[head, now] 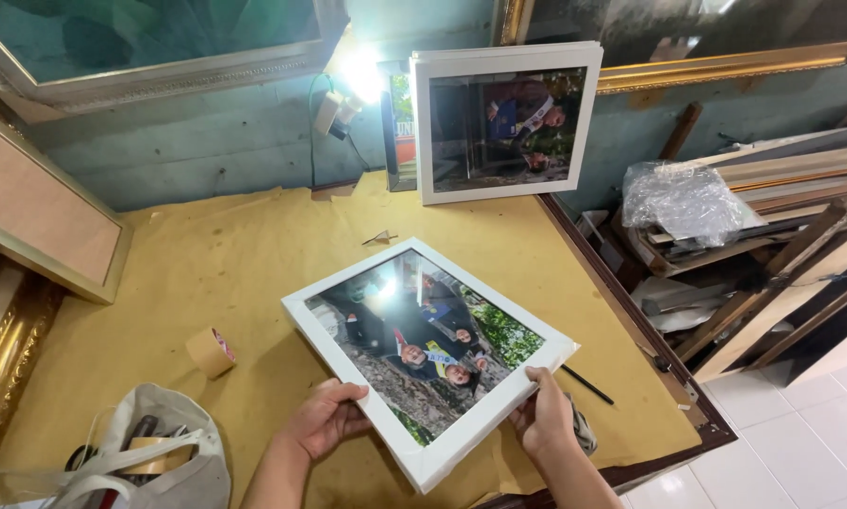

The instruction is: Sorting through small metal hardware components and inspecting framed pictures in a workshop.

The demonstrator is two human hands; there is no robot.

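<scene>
A white-framed photograph [430, 356] lies turned diagonally near the table's [207, 273] front edge, its long axis running from far left to near right; the left hand [322, 418] grips its near-left side, the right hand [542, 417] its near-right corner.

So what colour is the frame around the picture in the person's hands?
White. The frame is plain white all round, clearest in the head view, held by the left hand and right hand.

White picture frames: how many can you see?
2: one white frame held over the table by the left hand and right hand; another white frame leaning against the wall.
</scene>
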